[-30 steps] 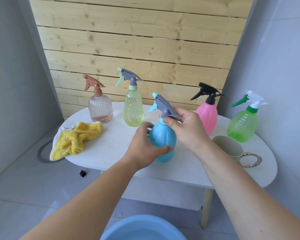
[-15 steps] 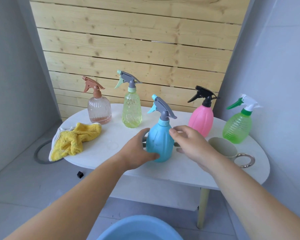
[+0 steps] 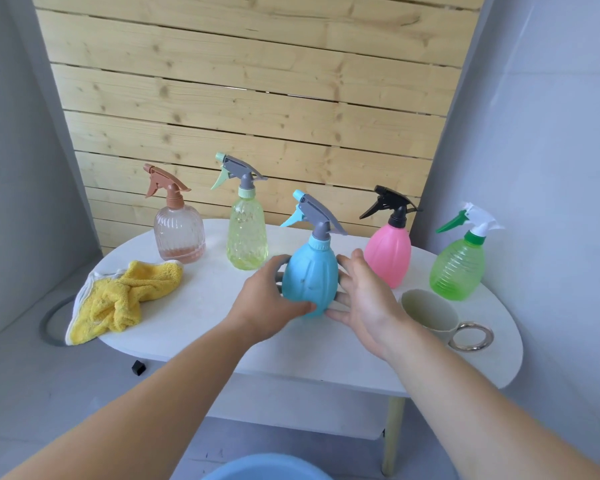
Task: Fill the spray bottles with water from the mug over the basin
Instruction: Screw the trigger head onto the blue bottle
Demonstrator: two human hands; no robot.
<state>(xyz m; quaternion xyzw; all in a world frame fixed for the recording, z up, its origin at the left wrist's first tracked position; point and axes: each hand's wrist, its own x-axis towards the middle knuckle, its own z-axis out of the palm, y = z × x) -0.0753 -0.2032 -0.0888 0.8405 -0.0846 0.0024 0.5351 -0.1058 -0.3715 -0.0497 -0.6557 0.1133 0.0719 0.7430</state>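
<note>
The filling looks barely begun: all 5 trigger heads (image 3: 321, 211) are on, the left hand (image 3: 267, 301) grasps the blue spray bottle (image 3: 310, 271) standing mid-way along the table (image 3: 205, 303) near its front edge, the right hand (image 3: 369, 299) rests loose-fingered against it, the mug (image 3: 430, 315) waits toward the right end, and the basin (image 3: 267, 470) sits below.

White oval table (image 3: 201, 306), top seen from front. On it, L to R: yellow cloth (image 3: 125, 299), crumpled, at the L edge and hanging a bit over it; clear pinkish bottle (image 3: 179, 233) and yellow-green bottle (image 3: 246, 237), upright at the back, near each other; blue bottle (image 3: 310, 278), upright in the middle, nearer the front; pink bottle (image 3: 388, 254) just behind it to the R; green bottle (image 3: 459, 268) at far R. Beige mug (image 3: 430, 315) w/ ring handle stands in front of the green bottle, near the R edge.
</note>
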